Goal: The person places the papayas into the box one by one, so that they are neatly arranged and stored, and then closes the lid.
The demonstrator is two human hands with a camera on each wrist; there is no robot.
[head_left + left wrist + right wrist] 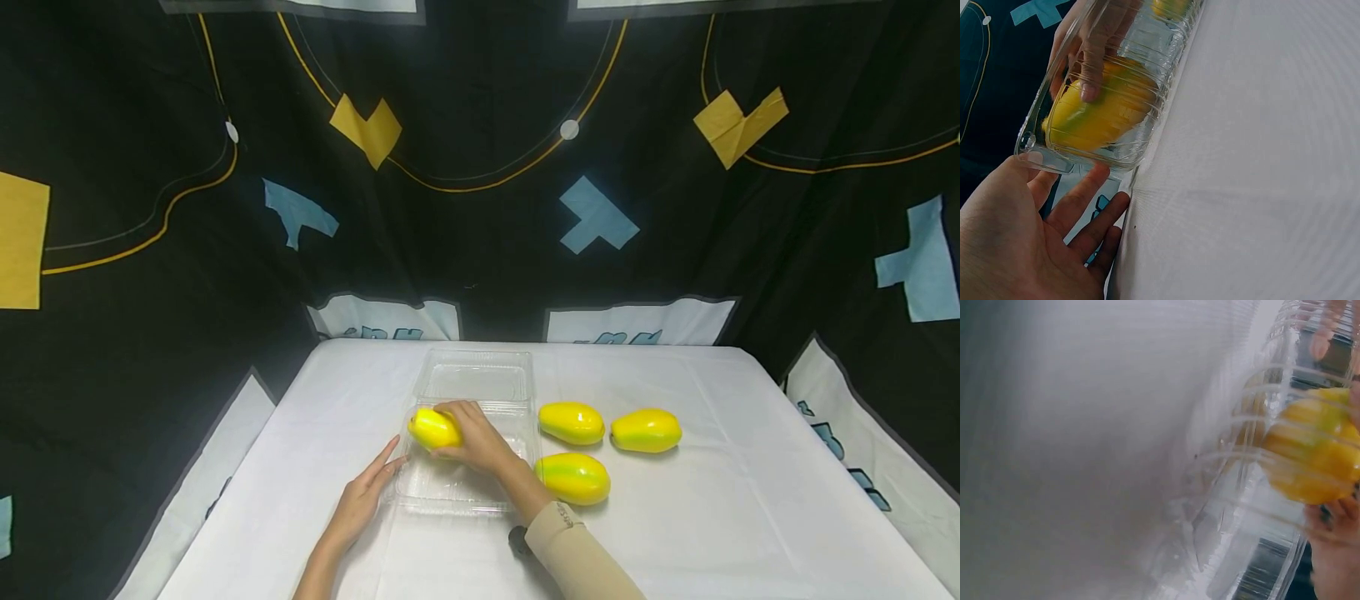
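Note:
My right hand (480,442) grips a glossy yellow papaya (433,427) with a greenish tinge, over the left part of a clear plastic clamshell box (450,493). Through the box wall in the left wrist view, the same papaya (1100,119) shows with fingers round it. Whether it rests on the box floor, I cannot tell. My left hand (358,504) is at the box's left edge, fingers extended and spread, touching the rim. The box's lid (474,377) lies folded back, away from me.
Three more yellow papayas lie right of the box: one near it at the back (572,422), one farther right (647,430), one in front (576,479) beside my right forearm. A white cloth (712,533) covers the table. Black printed curtains (480,258) surround it.

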